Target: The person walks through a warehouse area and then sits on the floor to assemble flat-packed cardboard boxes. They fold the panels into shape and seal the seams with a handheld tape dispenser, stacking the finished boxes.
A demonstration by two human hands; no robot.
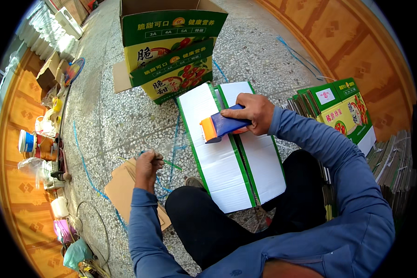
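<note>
A carton [215, 164] with white flaps and green edges lies in front of my knees, its two flaps meeting at a dark lengthwise seam. My right hand [257, 113] is wrapped round a blue and orange tape dispenser [226, 124]. The dispenser's orange end rests on or just over the left flap, near the far part of the seam. To the left of the carton, my left hand [148, 167] is closed, knuckles up, with a thin green strip [173, 165] sticking out from its fingers. Beneath that hand are flat brown cardboard pieces [123, 185] on the floor.
Beyond the carton stand green and yellow printed boxes [171, 55], the far one open at the top. Folded cartons [343, 111] are stacked at my right. Blue strapping [81, 153] trails over the speckled floor [97, 106]. Along the left wall are a bucket [28, 141], bags and a cable.
</note>
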